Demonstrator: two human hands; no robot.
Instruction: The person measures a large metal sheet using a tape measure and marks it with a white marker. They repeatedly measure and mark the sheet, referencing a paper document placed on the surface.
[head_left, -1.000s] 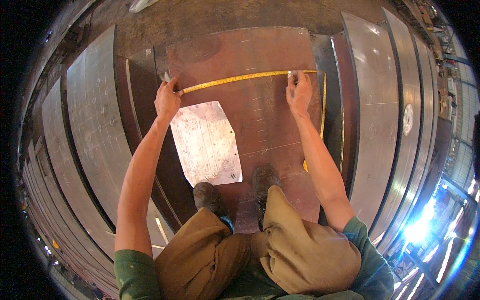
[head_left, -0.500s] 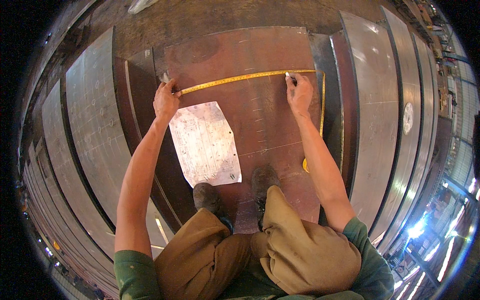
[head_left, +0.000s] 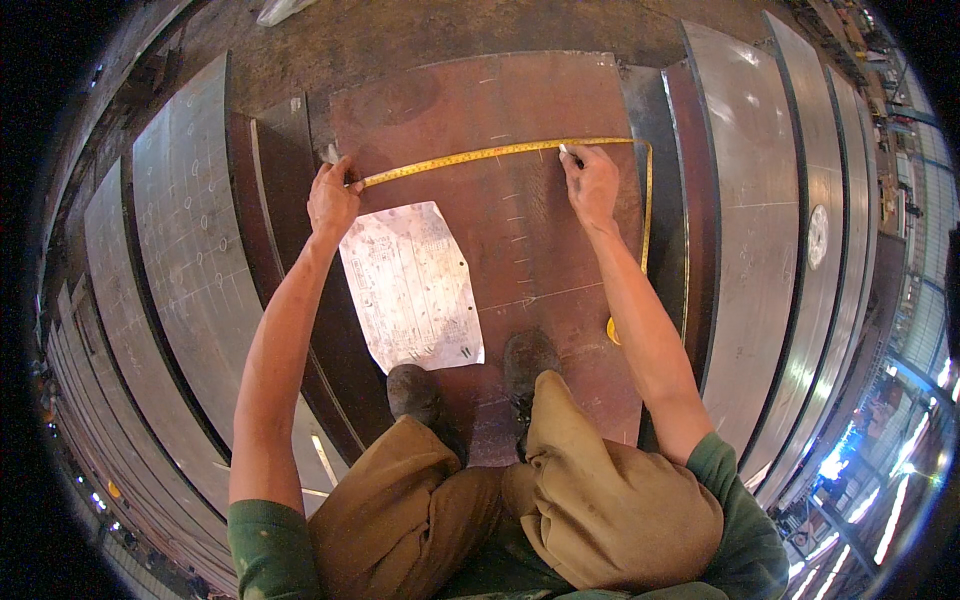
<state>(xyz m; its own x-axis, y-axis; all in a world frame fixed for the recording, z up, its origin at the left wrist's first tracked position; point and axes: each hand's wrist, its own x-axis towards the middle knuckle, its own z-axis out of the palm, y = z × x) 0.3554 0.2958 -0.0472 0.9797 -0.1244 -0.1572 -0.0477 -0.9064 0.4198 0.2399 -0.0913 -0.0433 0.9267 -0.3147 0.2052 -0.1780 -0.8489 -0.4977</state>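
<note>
A yellow tape measure (head_left: 480,156) stretches across a reddish-brown steel plate (head_left: 560,240) and bends down over its right side. My left hand (head_left: 333,200) pinches the tape's end at the plate's left edge. Just below the tape on the right, my right hand (head_left: 592,188) holds a small white chalk stick (head_left: 563,149) between thumb and fingers, its tip close to the tape. Short pale chalk marks run in a column down the middle of the plate. The tape's yellow case (head_left: 611,330) shows partly beside my right forearm.
A worn paper drawing (head_left: 405,290) lies on the plate, in front of my boots (head_left: 530,365), which stand on the plate. Long grey steel beams (head_left: 185,200) line the left, and more beams (head_left: 745,200) the right. A bright light glares at the lower right.
My right hand has shifted slightly left along the tape with the chalk. The left hand, the tape and the paper stay essentially where they were.
</note>
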